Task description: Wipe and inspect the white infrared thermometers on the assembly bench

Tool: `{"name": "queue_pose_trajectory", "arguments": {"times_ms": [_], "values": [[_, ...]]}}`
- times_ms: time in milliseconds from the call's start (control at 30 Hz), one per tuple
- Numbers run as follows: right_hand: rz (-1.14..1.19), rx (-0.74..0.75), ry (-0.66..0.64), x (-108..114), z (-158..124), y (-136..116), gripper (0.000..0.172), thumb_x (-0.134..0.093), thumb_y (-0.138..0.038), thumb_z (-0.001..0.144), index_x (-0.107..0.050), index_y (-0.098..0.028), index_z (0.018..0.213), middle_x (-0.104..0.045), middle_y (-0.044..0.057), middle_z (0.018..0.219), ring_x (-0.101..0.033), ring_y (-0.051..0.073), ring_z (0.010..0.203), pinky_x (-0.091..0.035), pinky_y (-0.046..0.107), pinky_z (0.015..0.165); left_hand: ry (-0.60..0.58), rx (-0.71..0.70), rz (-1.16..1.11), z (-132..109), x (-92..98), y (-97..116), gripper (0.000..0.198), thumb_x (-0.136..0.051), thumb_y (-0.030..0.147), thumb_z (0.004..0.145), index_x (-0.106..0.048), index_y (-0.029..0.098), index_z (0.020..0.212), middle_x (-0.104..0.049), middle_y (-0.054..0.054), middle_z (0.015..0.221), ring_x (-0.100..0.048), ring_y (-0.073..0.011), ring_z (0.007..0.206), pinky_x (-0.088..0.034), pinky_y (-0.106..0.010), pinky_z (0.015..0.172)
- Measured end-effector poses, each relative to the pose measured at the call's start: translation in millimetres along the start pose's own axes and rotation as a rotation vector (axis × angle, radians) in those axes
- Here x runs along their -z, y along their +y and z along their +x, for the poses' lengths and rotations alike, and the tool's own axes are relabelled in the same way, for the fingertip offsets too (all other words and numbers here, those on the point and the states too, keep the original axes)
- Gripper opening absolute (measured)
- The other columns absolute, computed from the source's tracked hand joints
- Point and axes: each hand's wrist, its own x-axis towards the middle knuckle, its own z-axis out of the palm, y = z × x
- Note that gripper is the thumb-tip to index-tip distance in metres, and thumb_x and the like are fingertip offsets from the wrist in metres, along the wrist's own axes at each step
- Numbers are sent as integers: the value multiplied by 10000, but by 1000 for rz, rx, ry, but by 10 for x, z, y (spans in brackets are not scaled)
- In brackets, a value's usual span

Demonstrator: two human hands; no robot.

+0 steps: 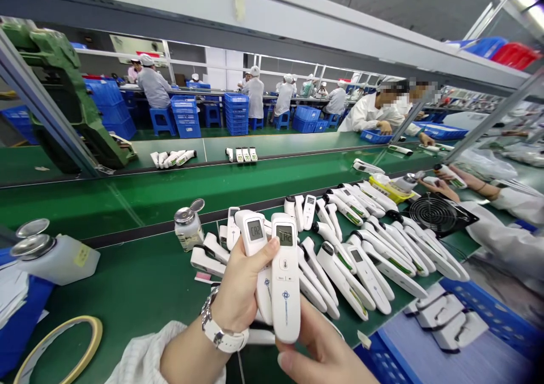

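Note:
Two white infrared thermometers stand side by side before me, their lit screens facing up at me. My left hand [238, 285], with a white watch [223, 333] on its wrist, is closed round the left thermometer [264, 285], its thumb on the right thermometer [286, 276] beside the screen. From below, my right hand [321, 347] grips the lower end of that right one; some of its fingers are hidden behind it. Many similar thermometers [361, 271] lie in rows on the green bench [140, 282] just beyond and to the right.
Pump bottles [189, 228] and a tape roll [63, 344] stand or lie at the left. A black fan [437, 211], a yellow tray [389, 188] and a blue crate [488, 310] are at the right, near a co-worker's hands [450, 183]. A green conveyor belt [255, 180] runs behind.

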Motion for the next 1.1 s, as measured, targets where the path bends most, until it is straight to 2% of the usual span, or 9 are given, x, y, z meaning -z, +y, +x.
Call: {"name": "queue_pose_trajectory", "arguments": {"times_ms": [67, 133, 233, 300, 367, 467, 700, 867, 1100], "values": [[118, 70, -38, 46, 26, -7, 534, -565, -132, 823, -400, -348, 1282, -518, -11, 1168, -454, 161, 1113, -344, 254, 950, -25, 6, -19, 17, 8, 26, 291, -698, 281, 703, -546, 194, 935, -617, 9, 738, -573, -108, 595, -485, -239, 553], [176, 99, -79, 105, 52, -37, 521, -582, -192, 843, -396, -364, 1298, -487, -12, 1253, -422, 161, 1177, -300, 276, 1008, -80, 68, -54, 33, 22, 65, 250, -664, 305, 731, -571, 172, 920, -627, -7, 693, -587, -134, 575, -487, -254, 530], [219, 152, -90, 179, 83, -72, 494, -617, -225, 826, -449, -354, 1272, -578, -1, 1101, -558, 126, 910, -405, 261, 897, -160, 207, -144, 51, 48, 122, 251, -615, 339, 766, -602, 123, 894, -668, -68, 721, -630, -189, 628, -511, -302, 592], [247, 180, -83, 208, 100, -65, 492, -634, -258, 813, -463, -330, 1269, -611, -6, 912, -547, 99, 705, -456, 225, 735, -182, 266, -205, 60, 60, 142, 292, -582, 367, 787, -620, 98, 897, -685, -90, 740, -644, -196, 662, -514, -303, 647], [268, 178, -78, 222, 114, -38, 503, -641, -283, 807, -461, -309, 1275, -595, -16, 792, -514, 89, 633, -441, 194, 621, -207, 302, -252, 67, 59, 147, 367, -533, 424, 811, -633, 85, 907, -697, -98, 759, -651, -198, 691, -513, -302, 682], [269, 179, -77, 225, 127, 6, 542, -653, -290, 796, -436, -299, 1293, -591, -14, 779, -511, 91, 631, -422, 185, 585, -255, 299, -303, 74, 39, 142, 454, -467, 497, 824, -640, 92, 932, -704, -98, 782, -652, -214, 718, -511, -331, 694], [251, 179, -106, 219, 121, 8, 586, -683, -303, 762, -430, -319, 1290, -515, 47, 1231, -548, 171, 912, -422, 289, 809, -296, 289, -305, 68, 28, 169, 435, -455, 479, 821, -641, 104, 943, -701, -99, 768, -648, -231, 698, -493, -347, 670], [236, 219, -99, 216, 111, -3, 539, -664, -313, 780, -457, -305, 1278, -591, 10, 899, -520, 106, 678, -434, 249, 731, -312, 285, -343, 64, 31, 182, 411, -446, 430, 837, -626, 98, 999, -702, -106, 842, -644, -233, 784, -482, -352, 742], [197, 182, -53, 230, 86, 20, 522, -603, -449, 798, -474, -267, 1270, -590, 22, 786, -526, 146, 682, -417, 254, 616, -305, 315, -306, 35, 17, 197, 483, -395, 519, 827, -641, 111, 907, -695, -124, 770, -646, -273, 703, -488, -406, 685]]}}
